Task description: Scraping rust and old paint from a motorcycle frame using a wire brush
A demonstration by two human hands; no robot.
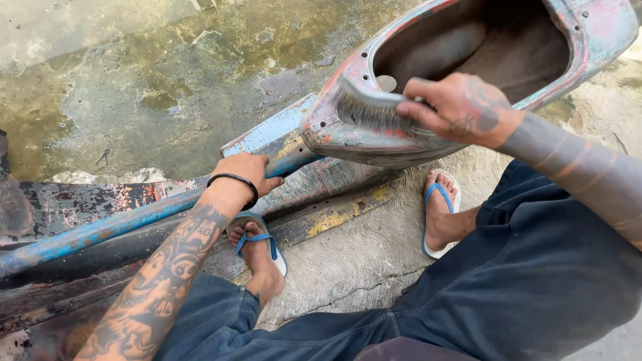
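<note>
Two bare hands work on a stripped, rust-pitted scooter frame shell (348, 137) lying on wet concrete ground (134, 80). The right hand (461, 107), at about two o'clock in the view, has its fingers curled tight around a wire brush (371, 107) — the bristles stick out toward nine o'clock from the fingertips and press on the shell's curved rim. The left hand (244, 174), near centre, wears a black wristband (234, 179) and lies on a blue-painted bar (134, 217) of the frame — fingers together, draped over it toward three o'clock. Blue flip-flops (438, 214) sit at five o'clock.
</note>
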